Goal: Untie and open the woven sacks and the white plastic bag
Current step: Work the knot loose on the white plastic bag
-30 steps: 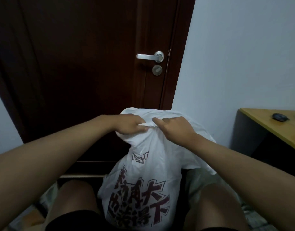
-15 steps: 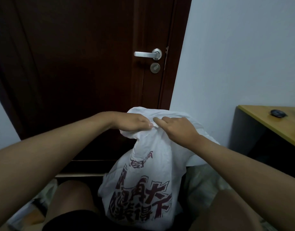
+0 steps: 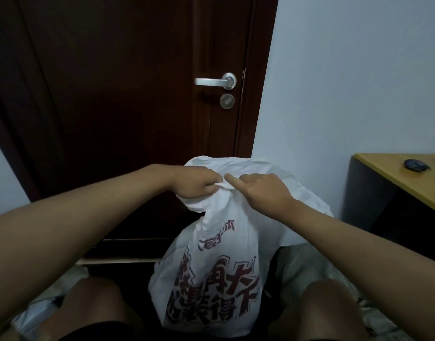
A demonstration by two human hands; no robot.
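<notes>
The bag [image 3: 211, 274], white plastic with dark red printed characters on its front, stands upright between the person's knees, directly in front of the dark door [image 3: 118, 99]. At the bag's gathered neck the left hand [image 3: 194, 185] is clenched on a bunch of the plastic, its fingers curled round the twisted top. Just right of it, touching the same bunch, the right hand [image 3: 263, 190] has its forefinger stretched toward the left hand's fingertips and its other fingers curled; whether it pinches the plastic underneath cannot be told. Loose plastic billows up behind both hands and spills down the bag's right side. Both bare forearms reach in from the lower corners to the bag's top. Below the bag's sides sit the two knees, the left knee [image 3: 93, 306] edged by dark shorts. Pale crumpled material lies on the floor to either side of the bag, too dim to tell what it is. Above the bag, the door carries a silver handle [image 3: 215, 81] with a round lock [image 3: 227, 101] under it. Right of the bag stands a pale wall [image 3: 346, 82], and farther right a wooden desk [image 3: 408, 183] with a small dark object [image 3: 415, 164] on it.
</notes>
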